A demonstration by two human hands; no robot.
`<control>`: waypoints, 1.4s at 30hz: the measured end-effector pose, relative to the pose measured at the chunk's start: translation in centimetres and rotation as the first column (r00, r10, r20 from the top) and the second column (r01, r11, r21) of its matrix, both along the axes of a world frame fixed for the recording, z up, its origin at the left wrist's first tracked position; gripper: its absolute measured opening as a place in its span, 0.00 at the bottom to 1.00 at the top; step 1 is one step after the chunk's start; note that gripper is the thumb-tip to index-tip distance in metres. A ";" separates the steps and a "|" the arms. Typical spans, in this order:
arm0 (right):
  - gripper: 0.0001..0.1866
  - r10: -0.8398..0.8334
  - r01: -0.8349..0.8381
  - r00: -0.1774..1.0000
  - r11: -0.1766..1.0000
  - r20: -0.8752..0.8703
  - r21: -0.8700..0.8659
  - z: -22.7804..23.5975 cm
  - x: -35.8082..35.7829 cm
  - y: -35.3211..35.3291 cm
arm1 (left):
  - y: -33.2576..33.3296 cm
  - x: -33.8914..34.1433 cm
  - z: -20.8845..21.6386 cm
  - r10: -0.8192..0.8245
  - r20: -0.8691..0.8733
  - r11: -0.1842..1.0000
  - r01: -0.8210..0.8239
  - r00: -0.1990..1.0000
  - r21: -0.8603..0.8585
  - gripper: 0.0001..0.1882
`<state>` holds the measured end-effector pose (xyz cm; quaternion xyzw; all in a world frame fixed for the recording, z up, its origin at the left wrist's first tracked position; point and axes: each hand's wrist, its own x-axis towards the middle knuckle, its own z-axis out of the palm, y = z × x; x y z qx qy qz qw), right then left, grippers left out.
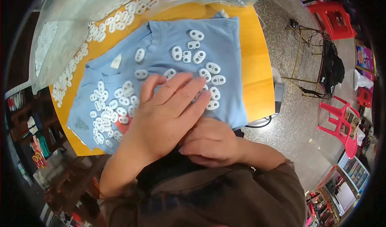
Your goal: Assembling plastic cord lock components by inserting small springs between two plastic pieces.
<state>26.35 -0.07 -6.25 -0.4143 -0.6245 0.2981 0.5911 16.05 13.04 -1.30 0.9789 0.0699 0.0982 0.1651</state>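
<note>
My left hand (163, 116) reaches over a light blue T-shirt (169, 40) with its fingers stretched out and spread. Its fingertips lie beside white oval plastic pieces with two holes, one of them a piece (170, 73) just past the fingertips. My right hand (212, 142) is low at the near edge, partly behind the left, its fingers curled closed; what they hold, if anything, is hidden. Several more oval pieces (196, 35) lie apart on the shirt's right half. Among them is a squarer white piece (187, 56) with two holes.
A heap of white pieces (107, 116) covers the shirt's left part. More pieces (120, 19) lie along the far side of the yellow table (257, 62), by a large translucent plastic bag (64, 38). Red plastic stools (332, 19) stand on the floor at right.
</note>
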 end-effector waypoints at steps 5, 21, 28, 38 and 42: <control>0.09 0.030 -0.030 0.999 1.000 0.017 -0.005 -0.1 0.2 0.0 | 0.5 -0.9 0.4 0.034 -0.069 0.999 -0.037 0.997 -0.035 0.13; 0.10 -0.003 0.003 0.996 1.000 0.087 0.006 -0.2 -0.2 0.2 | 3.2 0.4 0.6 0.122 0.139 0.991 -0.130 0.983 0.044 0.12; 0.10 0.000 0.002 0.996 1.000 0.090 -0.018 0.0 -0.1 0.4 | 4.4 3.2 0.1 0.170 0.070 0.983 -0.175 0.983 0.062 0.12; 0.11 0.011 -0.009 1.000 0.999 0.029 -0.048 0.0 0.0 0.2 | 3.7 1.8 0.6 0.241 0.126 0.970 -0.237 0.962 -0.052 0.08; 0.10 0.013 -0.017 0.998 0.997 -0.064 -0.071 0.0 -0.2 0.1 | 1.1 -2.2 2.2 0.573 0.061 0.664 -0.419 0.817 -0.620 0.10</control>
